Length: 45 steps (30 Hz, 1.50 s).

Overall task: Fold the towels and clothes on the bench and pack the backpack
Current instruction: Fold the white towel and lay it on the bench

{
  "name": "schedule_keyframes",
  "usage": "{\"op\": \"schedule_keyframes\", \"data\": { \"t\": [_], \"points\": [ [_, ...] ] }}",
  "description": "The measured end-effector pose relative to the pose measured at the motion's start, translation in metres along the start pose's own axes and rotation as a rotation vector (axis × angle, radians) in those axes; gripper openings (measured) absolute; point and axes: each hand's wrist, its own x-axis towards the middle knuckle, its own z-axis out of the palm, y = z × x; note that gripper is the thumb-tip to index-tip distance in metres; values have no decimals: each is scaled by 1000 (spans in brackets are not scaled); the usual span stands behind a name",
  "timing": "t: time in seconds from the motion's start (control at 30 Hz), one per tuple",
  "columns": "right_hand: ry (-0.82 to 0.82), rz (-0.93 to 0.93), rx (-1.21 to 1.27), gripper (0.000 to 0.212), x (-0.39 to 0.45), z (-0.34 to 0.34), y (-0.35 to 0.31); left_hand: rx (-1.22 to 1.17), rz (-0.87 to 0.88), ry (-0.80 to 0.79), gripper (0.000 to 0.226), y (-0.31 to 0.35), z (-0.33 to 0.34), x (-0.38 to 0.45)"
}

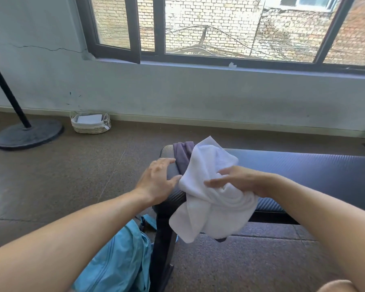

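One light-blue backpack [122, 260] stood nearest, below the bench's [303, 171] end, contents unseen; above the bench the right hand [238, 180] gripped one bunched white towel [211, 199], the left hand [156, 180] spread loosely beside it, one purple garment [182, 154] lay behind, and beyond, one wicker basket [90, 125] held white paper.

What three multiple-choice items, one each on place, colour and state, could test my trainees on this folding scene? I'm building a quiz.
1. Where is the backpack?
A. On the bench
B. On the floor beside the bench
C. On the windowsill

2. What colour is the garment on the bench?
A. Purple
B. Red
C. Yellow

3. What state is the white towel in?
A. Folded flat
B. Inside the backpack
C. Bunched, held in the right hand

Answers:
1 B: it stands low by the bench leg.
2 A: purple cloth lies at the bench end.
3 C: it hangs crumpled from that hand; the left hand is open beside it.
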Motion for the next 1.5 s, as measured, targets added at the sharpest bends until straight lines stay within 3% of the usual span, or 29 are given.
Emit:
{"op": "schedule_keyframes", "data": {
  "t": [0.07, 0.13, 0.23, 0.33, 0.53, 0.63, 0.73, 0.93, 1.1, 1.2, 1.3, 1.37, 1.43, 1.5],
  "points": [
    [84, -12, -105, 81, 6, 5, -2, 39, 12, -90, 69, 0, 3, 0],
    [130, -26, -158, 66, 10, 6, -6, 83, 54, -150, 77, -2, 8, 0],
    [104, -36, -219, 38, 12, 5, -8, 128, 123, -184, 85, -3, 12, 0],
    [46, -7, -327, 31, 10, -3, -6, 130, 215, -198, 96, 0, 13, 0],
    [-32, 28, -432, 20, -9, -24, 11, 196, 322, -230, 82, 10, 22, 5],
    [-27, -17, -402, 19, -17, -27, 19, 237, 399, -206, 61, 14, 26, 11],
    [185, -93, -350, 21, -16, -28, 30, 195, 369, -206, 31, 22, 25, 18],
    [610, -306, -110, 12, -18, -35, 38, 396, 432, -211, 18, 26, 21, 22],
    [791, -527, -437, 27, -33, -25, 16, 569, 334, -383, 21, 26, -7, 20],
    [699, -631, -469, 26, -46, -19, -5, 372, 192, -451, 24, 18, -23, 16],
    [459, -694, -529, 28, -59, -11, -20, 35, 95, -124, 11, 6, -35, 13],
    [277, -734, -439, 28, -70, -5, -30, -202, 108, 66, 28, 5, -44, 12],
    [92, -726, -350, 33, -80, 3, -38, -549, 163, -30, 49, 16, -55, 7],
    [1, -742, -316, 33, -84, 9, -42, -857, 136, -298, 59, 30, -59, -1]
  ]
}}
